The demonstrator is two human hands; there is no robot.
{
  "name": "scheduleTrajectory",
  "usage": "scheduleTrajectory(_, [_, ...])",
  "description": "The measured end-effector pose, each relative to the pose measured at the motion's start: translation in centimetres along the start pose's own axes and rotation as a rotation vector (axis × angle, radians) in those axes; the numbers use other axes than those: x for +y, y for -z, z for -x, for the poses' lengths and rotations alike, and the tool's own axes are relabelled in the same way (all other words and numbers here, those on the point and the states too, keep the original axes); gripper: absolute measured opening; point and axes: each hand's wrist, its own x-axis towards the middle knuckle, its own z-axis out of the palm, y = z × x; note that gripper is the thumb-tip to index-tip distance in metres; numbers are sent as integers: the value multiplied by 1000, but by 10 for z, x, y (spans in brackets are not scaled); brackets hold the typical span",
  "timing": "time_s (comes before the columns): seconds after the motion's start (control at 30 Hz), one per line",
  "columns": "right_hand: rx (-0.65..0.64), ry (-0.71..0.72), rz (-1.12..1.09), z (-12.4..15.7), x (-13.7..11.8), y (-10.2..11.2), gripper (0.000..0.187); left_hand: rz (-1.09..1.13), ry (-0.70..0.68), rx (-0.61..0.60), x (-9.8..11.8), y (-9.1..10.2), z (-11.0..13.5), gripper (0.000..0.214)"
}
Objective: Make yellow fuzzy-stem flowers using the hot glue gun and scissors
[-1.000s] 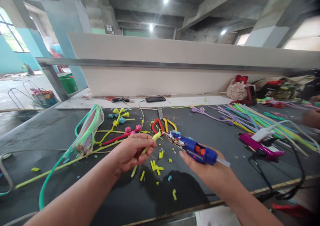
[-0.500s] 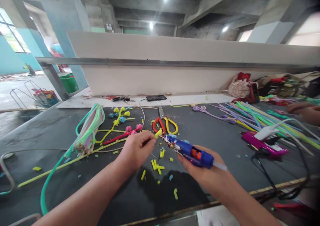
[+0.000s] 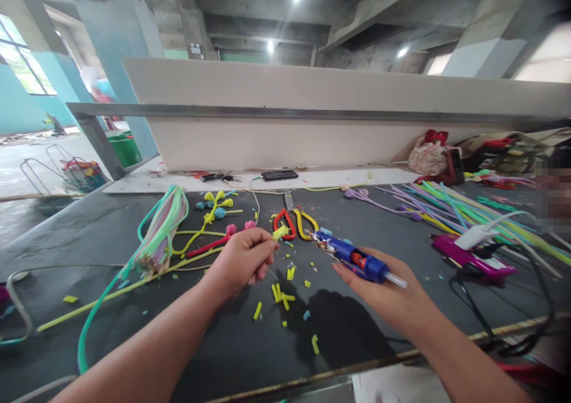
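My left hand is pinched round a thin stem with a yellow bud at its tip, held just above the dark table. To its right, my right hand grips a blue glue gun with an orange trigger. The gun's nozzle points left toward the bud, with a gap between them. Short yellow offcuts lie on the table under both hands.
Red and yellow scissors lie just beyond the hands. A bundle of pastel tubes and small bud stems sit at left. Long coloured tubes, a magenta glue gun and black cables are at right. A phone rests by the back board.
The glue gun's nozzle was at the yellow bud; now my right hand has drawn it away to the right, and my left hand has shifted slightly left with the stem.
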Motion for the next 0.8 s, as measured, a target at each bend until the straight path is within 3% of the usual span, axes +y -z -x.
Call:
scheduleTrajectory(0.17, [-111,156,113,-2,26,13,18,275,168,-165,2,6,-1,18])
scheduleTrajectory(0.27, [-96,261,20,8,18,12,16,441,255,-260,2,10,-1,16])
scheduleTrajectory(0.43, [-202,439,-68,17,-4,7,6,608,377,-324,1,14,-1,13])
scheduleTrajectory(0.8, [-201,485,-22,16,8,-1,15,714,444,-427,3,15,-2,14])
